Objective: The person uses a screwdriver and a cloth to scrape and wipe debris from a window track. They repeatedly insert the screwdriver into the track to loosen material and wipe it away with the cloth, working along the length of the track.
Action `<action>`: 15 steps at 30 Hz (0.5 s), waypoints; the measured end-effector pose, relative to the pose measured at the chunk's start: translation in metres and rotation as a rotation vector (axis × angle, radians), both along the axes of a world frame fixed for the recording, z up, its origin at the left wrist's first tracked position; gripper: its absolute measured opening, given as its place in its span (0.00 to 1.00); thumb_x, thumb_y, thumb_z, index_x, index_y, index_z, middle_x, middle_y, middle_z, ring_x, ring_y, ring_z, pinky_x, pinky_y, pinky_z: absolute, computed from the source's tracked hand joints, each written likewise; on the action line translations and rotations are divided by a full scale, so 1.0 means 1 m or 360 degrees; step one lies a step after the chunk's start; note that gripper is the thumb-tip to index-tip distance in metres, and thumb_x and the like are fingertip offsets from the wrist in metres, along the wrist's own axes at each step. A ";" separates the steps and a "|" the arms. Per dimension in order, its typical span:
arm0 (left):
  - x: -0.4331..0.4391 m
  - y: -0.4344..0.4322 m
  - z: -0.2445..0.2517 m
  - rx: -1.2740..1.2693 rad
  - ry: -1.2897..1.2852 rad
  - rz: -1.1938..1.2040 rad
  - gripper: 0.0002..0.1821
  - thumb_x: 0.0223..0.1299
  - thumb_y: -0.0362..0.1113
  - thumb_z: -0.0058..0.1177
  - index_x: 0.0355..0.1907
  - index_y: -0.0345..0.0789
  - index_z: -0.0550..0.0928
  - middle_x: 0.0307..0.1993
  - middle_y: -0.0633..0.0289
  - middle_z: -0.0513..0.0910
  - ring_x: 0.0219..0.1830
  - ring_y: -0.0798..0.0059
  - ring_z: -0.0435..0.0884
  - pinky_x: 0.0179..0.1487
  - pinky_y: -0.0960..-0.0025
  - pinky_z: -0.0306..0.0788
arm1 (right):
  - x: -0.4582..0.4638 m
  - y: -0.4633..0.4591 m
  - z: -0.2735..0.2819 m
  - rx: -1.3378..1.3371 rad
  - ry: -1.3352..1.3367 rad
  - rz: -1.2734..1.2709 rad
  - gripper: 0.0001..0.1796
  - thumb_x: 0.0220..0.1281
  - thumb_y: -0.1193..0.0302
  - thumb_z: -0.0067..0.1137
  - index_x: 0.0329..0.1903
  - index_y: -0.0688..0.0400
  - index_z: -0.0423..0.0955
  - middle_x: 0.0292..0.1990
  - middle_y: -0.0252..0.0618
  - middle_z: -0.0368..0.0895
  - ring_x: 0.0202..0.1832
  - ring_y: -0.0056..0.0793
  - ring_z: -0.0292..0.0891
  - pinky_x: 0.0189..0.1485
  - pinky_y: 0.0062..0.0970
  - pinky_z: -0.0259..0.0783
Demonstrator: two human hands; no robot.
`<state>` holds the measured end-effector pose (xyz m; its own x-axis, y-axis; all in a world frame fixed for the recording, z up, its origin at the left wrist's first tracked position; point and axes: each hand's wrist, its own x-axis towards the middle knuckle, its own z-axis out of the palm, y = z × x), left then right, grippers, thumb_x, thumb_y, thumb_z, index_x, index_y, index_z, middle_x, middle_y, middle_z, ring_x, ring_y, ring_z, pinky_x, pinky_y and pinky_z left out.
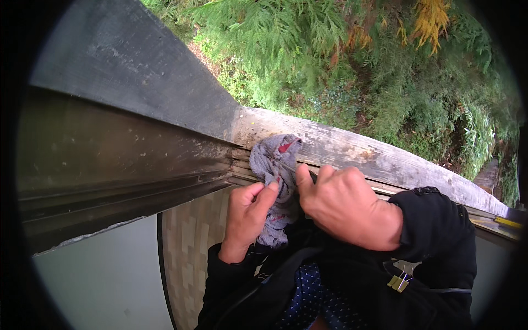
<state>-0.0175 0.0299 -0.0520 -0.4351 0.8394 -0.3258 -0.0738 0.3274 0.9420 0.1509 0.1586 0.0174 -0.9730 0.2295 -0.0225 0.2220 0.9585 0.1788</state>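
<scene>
A grey cloth (274,165) with red patches lies bunched over the window track (241,165) near the corner of the frame and hangs down towards my body. My left hand (249,210) pinches the cloth's left edge between thumb and fingers. To the right of it, my right hand (346,202) is closed around a thin, dark rod-like tool (287,166), whose far end presses into the cloth; the handle is mostly hidden by the fingers.
A weathered sill (350,144) runs along the outer side, with trees and shrubs (371,82) below. The dark window frame (123,144) stands at left. Inside are a pale wall (103,272) and a wood-pattern floor (189,239). A yellow object (508,222) lies at far right.
</scene>
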 end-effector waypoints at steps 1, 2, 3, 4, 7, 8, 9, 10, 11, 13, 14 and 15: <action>-0.001 -0.001 -0.002 -0.0013 0.0011 0.0065 0.25 0.77 0.35 0.62 0.22 0.33 0.69 0.21 0.80 0.63 0.28 0.92 0.58 0.27 0.71 0.51 | -0.006 0.000 -0.003 0.0010 0.0022 0.0022 0.07 0.63 0.70 0.60 0.38 0.61 0.82 0.19 0.28 0.77 0.22 0.21 0.74 0.18 0.28 0.59; -0.003 -0.003 -0.003 0.0035 0.0038 0.0088 0.25 0.77 0.35 0.61 0.22 0.33 0.69 0.22 0.80 0.63 0.28 0.92 0.58 0.27 0.71 0.51 | -0.011 -0.001 -0.006 0.0035 0.0036 0.0051 0.07 0.63 0.70 0.61 0.37 0.61 0.82 0.19 0.27 0.77 0.22 0.21 0.75 0.18 0.27 0.60; -0.004 -0.005 -0.003 0.0069 0.0086 0.0120 0.25 0.77 0.35 0.61 0.22 0.33 0.69 0.22 0.80 0.63 0.28 0.92 0.58 0.27 0.71 0.51 | -0.017 -0.001 -0.010 -0.0004 0.0055 0.0052 0.11 0.64 0.70 0.59 0.43 0.64 0.82 0.20 0.28 0.77 0.22 0.20 0.74 0.19 0.27 0.61; -0.005 -0.005 -0.004 0.0098 0.0136 0.0163 0.24 0.77 0.35 0.61 0.22 0.32 0.69 0.22 0.80 0.64 0.29 0.92 0.58 0.27 0.71 0.52 | -0.024 0.000 -0.016 -0.0021 0.0063 0.0047 0.16 0.65 0.69 0.58 0.49 0.67 0.83 0.20 0.30 0.77 0.22 0.20 0.74 0.19 0.27 0.62; -0.003 -0.004 -0.004 0.0115 0.0227 0.0239 0.23 0.77 0.35 0.61 0.23 0.32 0.70 0.22 0.80 0.64 0.29 0.92 0.59 0.27 0.72 0.53 | -0.030 0.004 -0.028 -0.0124 0.0087 0.0020 0.23 0.63 0.69 0.60 0.56 0.70 0.81 0.22 0.35 0.79 0.22 0.25 0.77 0.20 0.28 0.66; -0.001 -0.004 -0.003 0.0108 0.0200 0.0243 0.23 0.77 0.35 0.62 0.23 0.32 0.71 0.22 0.80 0.65 0.29 0.92 0.59 0.27 0.72 0.54 | -0.030 0.005 -0.031 -0.0208 0.0102 0.0006 0.24 0.62 0.69 0.61 0.57 0.70 0.80 0.22 0.36 0.79 0.22 0.26 0.78 0.21 0.29 0.67; 0.001 -0.004 -0.001 0.0119 0.0167 0.0244 0.22 0.76 0.35 0.62 0.23 0.32 0.72 0.22 0.80 0.65 0.29 0.92 0.60 0.27 0.73 0.54 | -0.029 0.007 -0.032 -0.0293 0.0120 -0.0011 0.25 0.61 0.68 0.61 0.58 0.70 0.79 0.22 0.38 0.80 0.23 0.28 0.79 0.21 0.30 0.68; 0.002 -0.003 0.000 0.0107 0.0177 0.0230 0.22 0.76 0.35 0.62 0.24 0.32 0.73 0.22 0.80 0.66 0.29 0.92 0.60 0.28 0.73 0.54 | -0.028 0.006 -0.031 -0.0315 0.0130 -0.0053 0.27 0.60 0.68 0.63 0.59 0.70 0.78 0.23 0.40 0.81 0.24 0.35 0.81 0.24 0.35 0.73; 0.004 -0.002 0.002 0.0112 0.0179 0.0220 0.21 0.76 0.35 0.62 0.24 0.31 0.73 0.22 0.80 0.66 0.29 0.92 0.60 0.28 0.73 0.55 | -0.027 0.008 -0.029 -0.0367 0.0133 -0.0059 0.26 0.60 0.68 0.63 0.59 0.70 0.78 0.24 0.42 0.82 0.25 0.38 0.83 0.25 0.37 0.75; 0.006 -0.002 0.006 0.0091 0.0184 0.0179 0.20 0.76 0.35 0.62 0.25 0.31 0.75 0.22 0.80 0.67 0.29 0.92 0.61 0.28 0.73 0.55 | -0.026 0.011 -0.021 -0.0505 0.0052 -0.0047 0.24 0.61 0.68 0.62 0.58 0.69 0.78 0.26 0.46 0.85 0.27 0.43 0.85 0.28 0.42 0.78; 0.007 -0.003 0.007 0.0071 0.0185 0.0141 0.19 0.76 0.34 0.62 0.25 0.31 0.75 0.22 0.80 0.68 0.29 0.92 0.61 0.28 0.73 0.56 | -0.024 0.017 -0.016 -0.0656 0.0003 -0.0106 0.24 0.62 0.68 0.62 0.59 0.69 0.78 0.27 0.49 0.86 0.29 0.48 0.86 0.30 0.44 0.79; 0.007 -0.003 0.007 0.0008 0.0145 0.0146 0.19 0.76 0.34 0.62 0.25 0.31 0.76 0.22 0.80 0.68 0.29 0.92 0.61 0.28 0.73 0.56 | -0.022 0.027 -0.011 -0.0808 -0.0115 -0.0156 0.25 0.62 0.68 0.61 0.59 0.68 0.78 0.28 0.52 0.87 0.31 0.52 0.88 0.32 0.47 0.80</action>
<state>-0.0101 0.0268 -0.0447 -0.5379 0.7962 -0.2771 -0.0171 0.3183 0.9478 0.1284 0.1856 0.0064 -0.9393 0.2623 -0.2211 0.3195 0.9038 -0.2847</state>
